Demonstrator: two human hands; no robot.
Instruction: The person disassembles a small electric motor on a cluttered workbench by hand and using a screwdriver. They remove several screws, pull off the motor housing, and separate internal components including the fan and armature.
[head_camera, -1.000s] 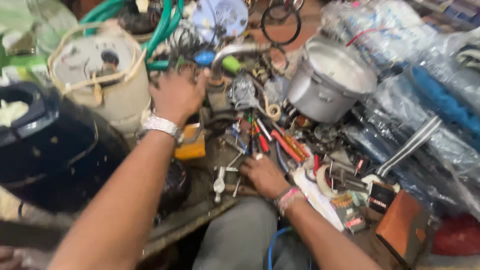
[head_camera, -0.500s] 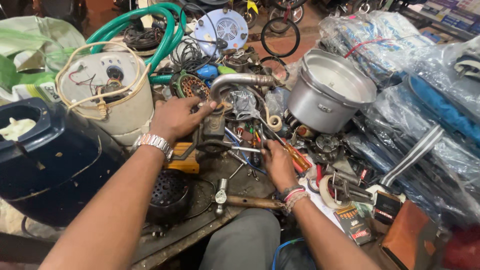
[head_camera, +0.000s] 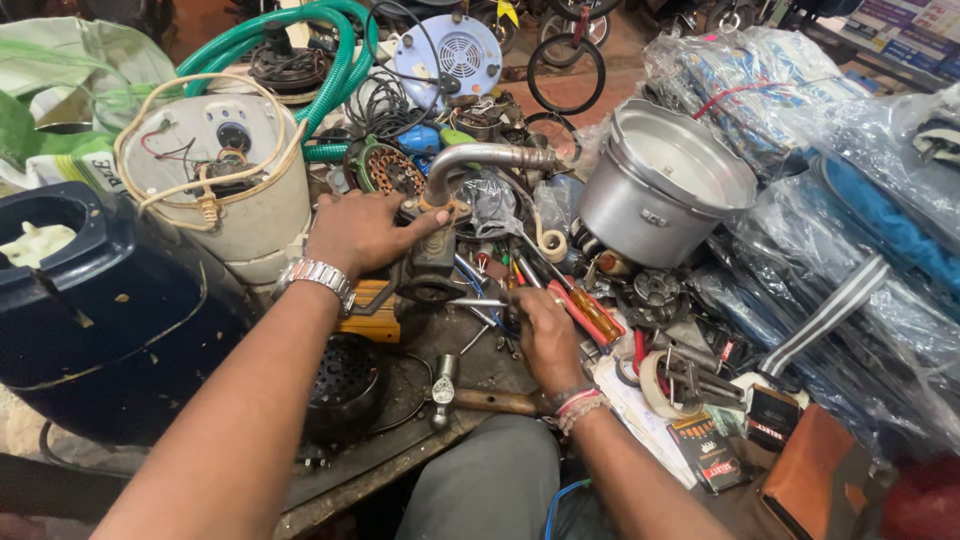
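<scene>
My left hand (head_camera: 362, 232), with a metal watch on the wrist, lies over the top of a dark metal block (head_camera: 432, 268) at the middle of the bench, thumb stretched toward a bent grey pipe (head_camera: 478, 160). Close to the bench's front, my right hand (head_camera: 547, 335) is closed around a thin metal tool (head_camera: 472, 302). The tool's shaft points left toward the base of the block. Red-handled screwdrivers (head_camera: 585, 312) lie just right of that hand. What the left palm covers is hidden.
A white drum with looped cord (head_camera: 225, 190) and a dark blue container (head_camera: 100, 300) stand at the left. A steel pot (head_camera: 665, 185) sits at the right, beside plastic-wrapped bundles (head_camera: 850, 200). A green hose (head_camera: 330, 60), a hammer (head_camera: 470, 395) and loose parts crowd the bench.
My left hand has come down from the far clutter onto the dark block. My right hand has moved forward and closed on the thin tool beside the block.
</scene>
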